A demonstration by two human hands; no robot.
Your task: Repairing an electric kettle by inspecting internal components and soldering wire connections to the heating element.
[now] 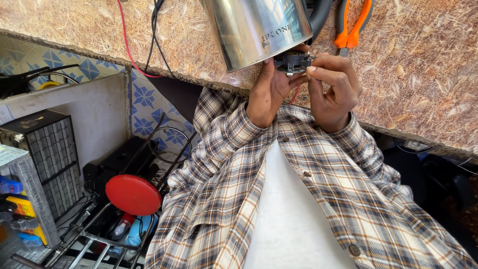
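Note:
A stainless steel electric kettle (256,30) with a black handle (321,12) is tilted over the chipboard table (423,84). My left hand (269,89) grips the kettle at its bottom rim, thumb against a small black plastic part (293,62) at the base. My right hand (334,84) pinches that black part from the right with thumb and fingers. Both sleeves are plaid flannel. The underside of the kettle is hidden.
Orange-handled pliers (353,25) lie on the table just behind my right hand. Red and black wires (149,45) trail over the table's left edge. Below on the left are a grey drawer cabinet (50,154), a red round disc (133,194) and bottles on a metal rack.

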